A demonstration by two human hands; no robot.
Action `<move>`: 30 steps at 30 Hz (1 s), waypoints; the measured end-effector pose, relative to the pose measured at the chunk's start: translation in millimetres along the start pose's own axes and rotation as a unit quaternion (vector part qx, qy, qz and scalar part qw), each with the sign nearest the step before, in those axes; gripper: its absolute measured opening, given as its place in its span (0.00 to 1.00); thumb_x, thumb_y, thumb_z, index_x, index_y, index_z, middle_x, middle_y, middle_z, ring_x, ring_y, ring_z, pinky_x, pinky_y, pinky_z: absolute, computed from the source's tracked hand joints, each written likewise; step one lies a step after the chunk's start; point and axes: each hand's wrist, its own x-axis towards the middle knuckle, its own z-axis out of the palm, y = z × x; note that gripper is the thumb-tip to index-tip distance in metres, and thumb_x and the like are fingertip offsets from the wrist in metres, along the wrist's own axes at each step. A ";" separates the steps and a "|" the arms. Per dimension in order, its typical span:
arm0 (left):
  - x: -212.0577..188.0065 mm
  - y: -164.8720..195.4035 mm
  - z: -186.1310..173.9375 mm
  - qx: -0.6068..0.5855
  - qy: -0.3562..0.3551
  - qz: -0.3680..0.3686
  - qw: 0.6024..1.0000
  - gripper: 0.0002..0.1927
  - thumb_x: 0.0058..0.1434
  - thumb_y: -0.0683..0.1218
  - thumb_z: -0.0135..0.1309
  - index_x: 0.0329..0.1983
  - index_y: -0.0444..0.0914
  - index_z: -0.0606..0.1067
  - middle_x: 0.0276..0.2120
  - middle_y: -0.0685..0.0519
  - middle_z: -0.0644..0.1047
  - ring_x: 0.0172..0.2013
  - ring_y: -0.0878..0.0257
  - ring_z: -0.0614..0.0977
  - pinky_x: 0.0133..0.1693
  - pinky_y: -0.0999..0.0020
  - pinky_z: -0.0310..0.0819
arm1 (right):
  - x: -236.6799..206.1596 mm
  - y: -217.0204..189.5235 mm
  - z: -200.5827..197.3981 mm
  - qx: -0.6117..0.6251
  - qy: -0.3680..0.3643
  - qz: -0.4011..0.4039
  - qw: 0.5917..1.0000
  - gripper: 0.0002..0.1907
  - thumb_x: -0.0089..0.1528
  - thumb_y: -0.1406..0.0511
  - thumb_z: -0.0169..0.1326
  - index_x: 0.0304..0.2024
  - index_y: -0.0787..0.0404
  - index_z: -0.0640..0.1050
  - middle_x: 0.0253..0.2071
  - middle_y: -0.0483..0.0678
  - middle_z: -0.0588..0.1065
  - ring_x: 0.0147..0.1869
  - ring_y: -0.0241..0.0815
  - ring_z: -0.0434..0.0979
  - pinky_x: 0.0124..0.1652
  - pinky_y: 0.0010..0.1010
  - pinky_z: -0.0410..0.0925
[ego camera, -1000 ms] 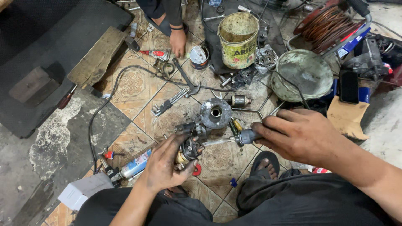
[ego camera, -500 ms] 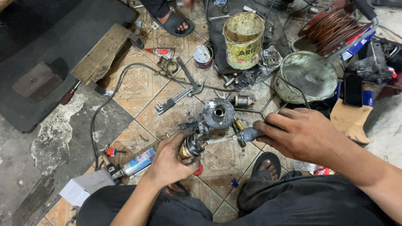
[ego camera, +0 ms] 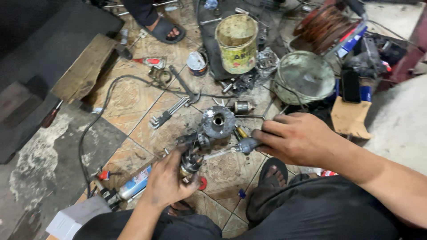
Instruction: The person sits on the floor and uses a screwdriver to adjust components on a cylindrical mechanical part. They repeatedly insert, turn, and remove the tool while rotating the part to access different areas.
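Two hands are lowered over the tiled floor (ego camera: 133, 95). A greasy metal part (ego camera: 191, 162) is gripped by the left hand (ego camera: 167, 182), and a screwdriver handle (ego camera: 247, 145) is enclosed by the right hand (ego camera: 296, 138). The screwdriver tip is hidden among the parts.

Dented yellow can (ego camera: 236, 43) standing near round metal lid (ego camera: 304, 76); wrench set (ego camera: 169, 113) lying on tiled floor (ego camera: 129, 95); spray can (ego camera: 133, 187) lying lower left.

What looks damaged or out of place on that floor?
The floor itself: the patterned tiles give way at left to a rough, broken grey patch. Tools lie loose around the metal motor part that the left hand steadies and the right hand works with a screwdriver.
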 end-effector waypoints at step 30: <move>-8.5 1.1 15.1 0.040 0.074 0.117 0.990 0.34 0.46 0.48 0.69 0.54 0.30 0.71 0.42 0.39 0.80 0.37 0.44 0.85 0.38 0.56 0.80 | -11.2 -7.4 -11.6 0.070 -0.024 0.031 0.997 0.16 0.55 0.60 0.64 0.43 0.61 0.80 0.35 0.46 0.76 0.30 0.48 0.79 0.27 0.39 0.70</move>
